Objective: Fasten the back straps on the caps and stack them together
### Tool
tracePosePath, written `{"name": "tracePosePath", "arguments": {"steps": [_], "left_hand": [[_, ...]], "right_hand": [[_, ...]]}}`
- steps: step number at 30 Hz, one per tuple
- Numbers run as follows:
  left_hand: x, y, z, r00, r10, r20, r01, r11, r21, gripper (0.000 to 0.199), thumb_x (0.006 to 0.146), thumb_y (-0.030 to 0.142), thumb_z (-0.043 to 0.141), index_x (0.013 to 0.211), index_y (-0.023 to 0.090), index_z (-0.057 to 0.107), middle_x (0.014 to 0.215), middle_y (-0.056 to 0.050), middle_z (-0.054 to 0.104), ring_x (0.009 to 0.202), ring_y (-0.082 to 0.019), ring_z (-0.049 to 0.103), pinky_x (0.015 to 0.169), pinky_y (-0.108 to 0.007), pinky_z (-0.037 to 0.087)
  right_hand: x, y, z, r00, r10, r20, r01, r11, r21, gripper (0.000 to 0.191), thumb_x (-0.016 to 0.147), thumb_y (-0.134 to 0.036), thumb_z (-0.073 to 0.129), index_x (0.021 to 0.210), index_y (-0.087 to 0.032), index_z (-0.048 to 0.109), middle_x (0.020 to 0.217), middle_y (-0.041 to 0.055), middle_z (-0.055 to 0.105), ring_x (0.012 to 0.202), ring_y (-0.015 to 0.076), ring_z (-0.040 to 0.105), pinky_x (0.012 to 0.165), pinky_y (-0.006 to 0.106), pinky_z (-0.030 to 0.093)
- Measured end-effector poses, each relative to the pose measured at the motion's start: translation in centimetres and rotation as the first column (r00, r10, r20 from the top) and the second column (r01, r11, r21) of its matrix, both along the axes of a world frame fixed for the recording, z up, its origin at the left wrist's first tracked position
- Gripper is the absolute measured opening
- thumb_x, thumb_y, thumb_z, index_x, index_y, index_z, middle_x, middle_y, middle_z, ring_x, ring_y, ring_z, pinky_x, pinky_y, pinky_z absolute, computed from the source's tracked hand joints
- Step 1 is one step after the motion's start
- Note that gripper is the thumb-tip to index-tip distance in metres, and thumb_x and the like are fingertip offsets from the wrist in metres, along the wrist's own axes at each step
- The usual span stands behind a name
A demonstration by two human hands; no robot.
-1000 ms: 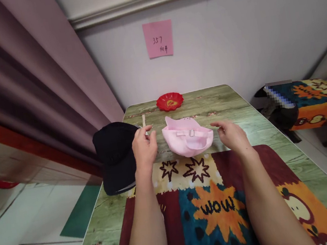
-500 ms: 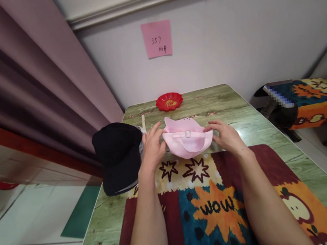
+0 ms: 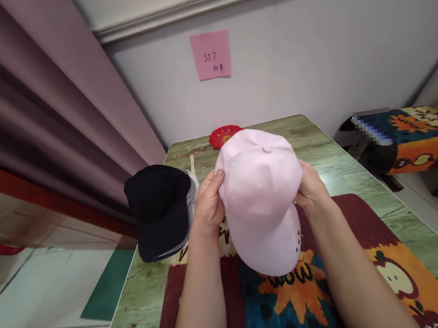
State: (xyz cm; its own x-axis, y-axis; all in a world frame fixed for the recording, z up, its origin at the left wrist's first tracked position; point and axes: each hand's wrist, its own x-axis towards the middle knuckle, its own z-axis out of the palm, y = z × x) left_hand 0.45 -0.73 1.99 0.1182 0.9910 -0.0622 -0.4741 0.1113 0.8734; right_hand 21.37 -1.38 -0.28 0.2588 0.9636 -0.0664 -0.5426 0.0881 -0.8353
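Note:
A pale pink baseball cap [image 3: 261, 179] is held up over the table, crown upward and brim pointing toward me. Small metal rings pierce the right edge of its brim. My left hand [image 3: 209, 198] grips the cap's left side, thumb on the outside. On the opposite side my right hand [image 3: 310, 185] holds the rim, its fingers partly hidden behind the cap. Left of my left hand lies a black cap [image 3: 162, 209], brim toward me, with a whitish cap partly showing beneath it.
A red scalloped dish [image 3: 223, 135] stands at the table's back, partly covered by the pink cap. A colourful placemat [image 3: 292, 313] lies on the green marbled table [image 3: 122, 323]. A pink note [image 3: 212, 55] hangs on the wall. At right is a black stool [image 3: 375, 156] beside another patterned mat.
The pink cap has been lifted and turned over: its open underside and back strap showed before, now its crown and brim do. Both hands moved with it; the black cap stayed put.

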Motion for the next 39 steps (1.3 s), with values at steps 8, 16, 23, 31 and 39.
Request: {"name": "tracePosePath", "arguments": {"steps": [8, 16, 23, 31, 39], "left_hand": [[0.7, 0.7, -1.4, 0.995, -0.054, 0.08, 0.06, 0.996, -0.066, 0.029, 0.083, 0.035, 0.076, 0.107, 0.019, 0.071, 0.103, -0.007, 0.079, 0.111, -0.024, 0.072, 0.097, -0.034, 0.057], [1.4, -0.3, -1.8, 0.928, -0.369, -0.06, 0.352, 0.917, -0.186, 0.059, 0.058, 0.022, 0.093, 0.112, 0.013, 0.072, 0.105, -0.012, 0.079, 0.087, -0.024, 0.076, 0.078, -0.031, 0.059], [2.0, 0.1, -2.4, 0.947, -0.319, -0.034, 0.311, 0.938, -0.152, 0.049, 0.058, 0.028, 0.093, 0.101, 0.012, 0.075, 0.091, -0.013, 0.08, 0.08, -0.025, 0.076, 0.079, -0.033, 0.058], [1.7, 1.3, -2.4, 0.992, 0.121, -0.032, -0.119, 0.991, 0.056, 0.037, 0.074, 0.035, 0.083, 0.107, 0.024, 0.069, 0.114, -0.005, 0.077, 0.109, -0.024, 0.072, 0.091, -0.033, 0.059], [2.6, 0.7, -2.1, 1.0, 0.014, 0.006, -0.013, 0.997, -0.08, 0.029, 0.078, 0.033, 0.081, 0.098, 0.017, 0.067, 0.095, -0.006, 0.078, 0.077, -0.017, 0.074, 0.073, -0.031, 0.063]], "right_hand": [[2.0, 2.8, -4.0, 0.974, -0.197, -0.113, 0.187, 0.978, -0.093, 0.017, 0.064, -0.019, 0.081, 0.073, -0.021, 0.066, 0.07, -0.0004, 0.072, 0.074, 0.0216, 0.071, 0.075, 0.038, 0.065], [4.7, 3.7, -5.4, 0.909, -0.368, -0.197, 0.336, 0.925, -0.177, 0.019, 0.065, -0.009, 0.076, 0.074, -0.019, 0.063, 0.069, -0.004, 0.07, 0.07, 0.0157, 0.069, 0.07, 0.028, 0.064], [4.5, 2.9, -3.8, 0.925, -0.329, -0.19, 0.296, 0.938, -0.18, 0.016, 0.071, -0.017, 0.078, 0.074, -0.021, 0.062, 0.068, -0.0031, 0.07, 0.061, 0.0129, 0.065, 0.055, 0.021, 0.059], [1.9, 0.4, -0.7, 0.97, 0.214, 0.113, -0.193, 0.966, -0.171, 0.046, 0.069, -0.058, 0.083, 0.088, -0.018, 0.069, 0.075, 0.001, 0.072, 0.059, 0.0124, 0.064, 0.053, 0.023, 0.057], [3.1, 1.7, -1.8, 0.991, 0.02, -0.129, -0.031, 0.996, -0.085, 0.029, 0.066, -0.025, 0.083, 0.09, -0.02, 0.067, 0.078, -0.0018, 0.071, 0.064, 0.0126, 0.066, 0.055, 0.022, 0.06]]}}
